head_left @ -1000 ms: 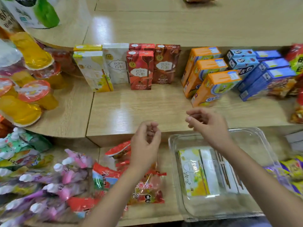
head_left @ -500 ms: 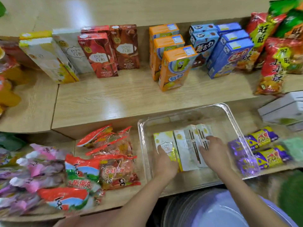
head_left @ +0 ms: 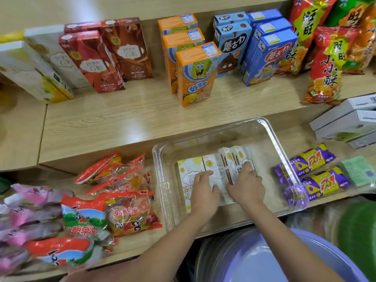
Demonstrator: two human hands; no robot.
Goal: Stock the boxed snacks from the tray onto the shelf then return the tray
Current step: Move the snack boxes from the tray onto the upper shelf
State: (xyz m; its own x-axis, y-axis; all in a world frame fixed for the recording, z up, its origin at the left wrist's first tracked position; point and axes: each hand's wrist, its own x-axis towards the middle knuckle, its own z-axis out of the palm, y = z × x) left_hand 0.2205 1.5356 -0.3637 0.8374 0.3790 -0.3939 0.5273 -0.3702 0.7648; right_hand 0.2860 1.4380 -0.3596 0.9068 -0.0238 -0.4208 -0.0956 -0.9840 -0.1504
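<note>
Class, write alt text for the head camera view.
Both hands, left and right, rest on pale snack boxes lying flat in a clear tray. Above, the wooden shelf holds upright boxed snacks.

We see red-and-clear crinkly jelly bags (head_left: 122, 192) heaped at the lower shelf's left end and purple-and-yellow wrapped bars (head_left: 313, 171) toward its right edge. Below its front edge sits a lilac plastic basin (head_left: 284, 259).

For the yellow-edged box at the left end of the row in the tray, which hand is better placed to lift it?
The left hand. It already lies on the yellow-edged box at the left end of the row in the clear tray. The right hand rests on the white boxes further right.
</note>
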